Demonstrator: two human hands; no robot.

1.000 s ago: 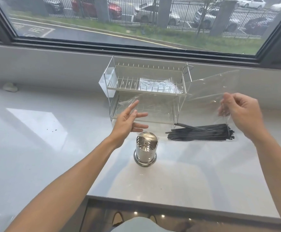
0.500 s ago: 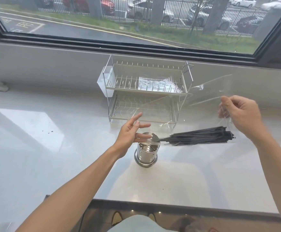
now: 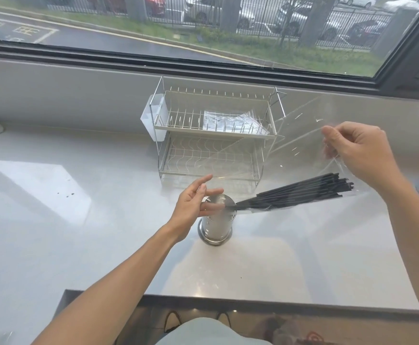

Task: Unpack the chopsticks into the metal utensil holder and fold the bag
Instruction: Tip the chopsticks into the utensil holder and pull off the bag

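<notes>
Chopsticks (image 3: 300,191), black, bundled inside clear plastic bag (image 3: 300,135), sit right of centre in frame, tilted w/ lower tips over the rim of metal utensil holder (image 3: 215,225) and upper ends raised toward right. Right hand (image 3: 360,155), mid-right of frame, pinches bag's upper corner btwn thumb & curled fingers, holding it up off white countertop (image 3: 78,220). Left hand (image 3: 193,207), centre frame just left of holder, has fingers straight & loosely spread, fingertips at bag's lower end by holder's mouth; can't tell if they actually touch the film. Holder stands upright on counter at centre. Behind it, upper centre, a two-tier wire dish rack (image 3: 213,135) w/ more clear plastic on top shelf and a white side cup on its left. Window (image 3: 203,28) spans top of frame.
</notes>
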